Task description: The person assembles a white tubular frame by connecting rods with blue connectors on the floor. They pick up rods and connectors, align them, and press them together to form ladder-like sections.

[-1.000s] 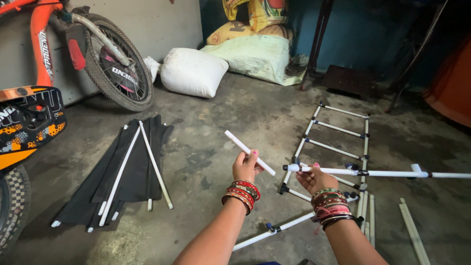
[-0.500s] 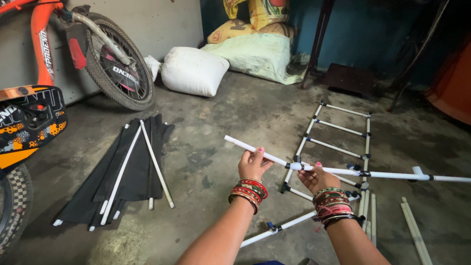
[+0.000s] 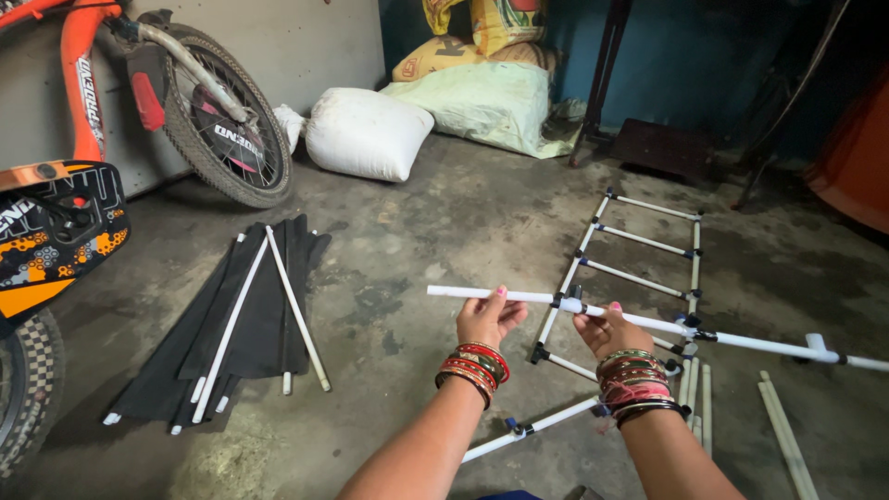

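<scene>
Since the earlier frame, the short white tube [image 3: 486, 294] has swung level and now meets the black connector [image 3: 567, 301] on the long white rod [image 3: 741, 339]. How far it is seated cannot be made out; the rod's far end runs out of frame. Left hand [image 3: 489, 319] grips the tube from beneath. Right hand [image 3: 607, 330] clasps the rod just beside the connector, above the ladder-like frame [image 3: 639, 243] on the floor [image 3: 417, 213].
</scene>
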